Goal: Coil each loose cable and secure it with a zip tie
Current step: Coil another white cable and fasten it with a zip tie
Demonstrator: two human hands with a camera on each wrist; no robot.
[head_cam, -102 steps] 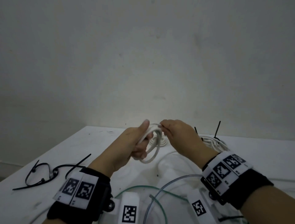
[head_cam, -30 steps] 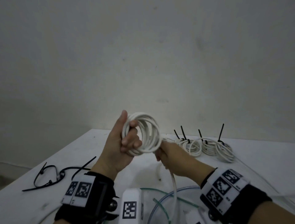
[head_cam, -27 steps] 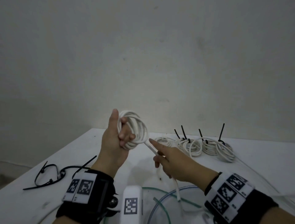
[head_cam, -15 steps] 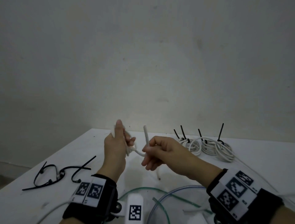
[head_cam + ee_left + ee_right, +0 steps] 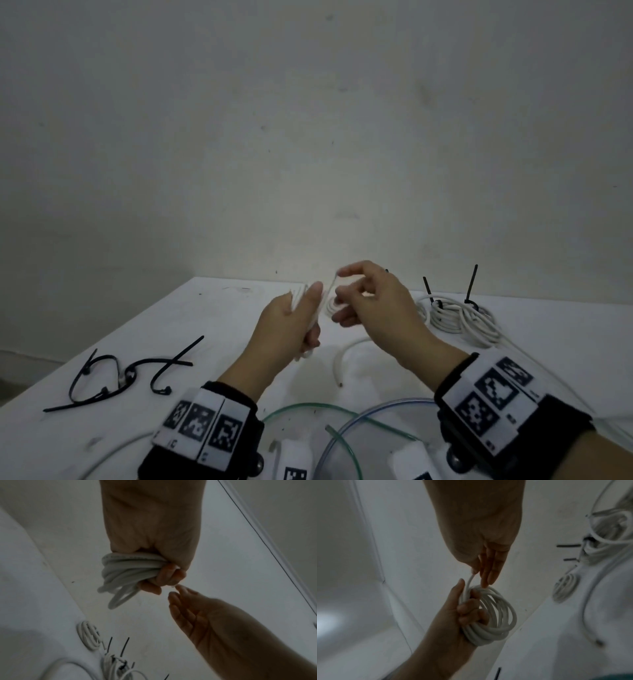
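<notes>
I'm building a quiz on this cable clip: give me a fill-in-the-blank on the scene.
1. The left hand grips the ____ coil.
2. The right hand pinches the coil's loose ____.
3. The spare zip ties are ____ in colour.
4. The tied bundles lie on the ____.

Missing: white; end; black; table

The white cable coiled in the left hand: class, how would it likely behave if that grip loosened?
The white cable coil would probably spring open: its loops already fan apart beyond the left hand, and no tie shows on it. It seems springy, since the tail at the right hand arcs smoothly. Probably light: curled fingers alone carry it.
</notes>
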